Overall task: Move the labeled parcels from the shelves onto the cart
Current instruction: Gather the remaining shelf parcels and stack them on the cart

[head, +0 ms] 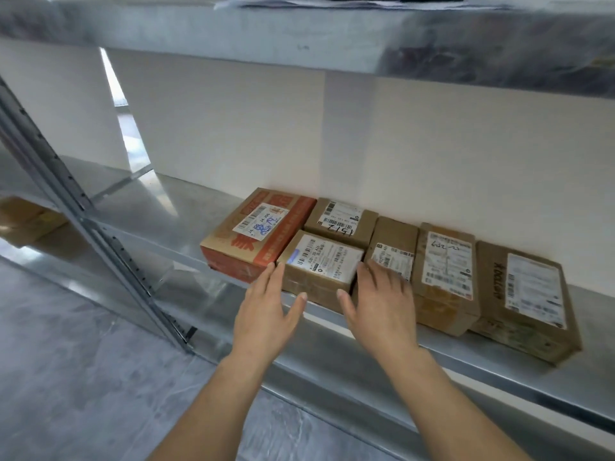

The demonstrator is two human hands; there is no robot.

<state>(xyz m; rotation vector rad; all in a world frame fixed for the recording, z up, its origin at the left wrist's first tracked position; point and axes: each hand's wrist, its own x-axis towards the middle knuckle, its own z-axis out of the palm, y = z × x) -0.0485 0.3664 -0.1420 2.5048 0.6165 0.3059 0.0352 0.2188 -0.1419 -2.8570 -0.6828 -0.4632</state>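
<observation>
Several labeled cardboard parcels stand in a row on a metal shelf [186, 227]. A small brown parcel [321, 266] with a white label sits at the front. My left hand [268, 307] is at its left side and my right hand [379, 301] at its right side, fingers straight, flanking it. An orange-printed parcel [253, 227] lies to its left, another small parcel [342, 221] behind it. Right of my right hand are a narrow parcel [394, 247], a taller parcel [446, 277] and a larger one [529, 301]. No cart is in view.
An upper shelf [299, 34] overhangs the parcels. A slotted metal upright [83, 214] stands at the left, with a blurred cardboard box [26, 217] beyond it. A lower shelf [332, 387] and grey floor [66, 377] lie below.
</observation>
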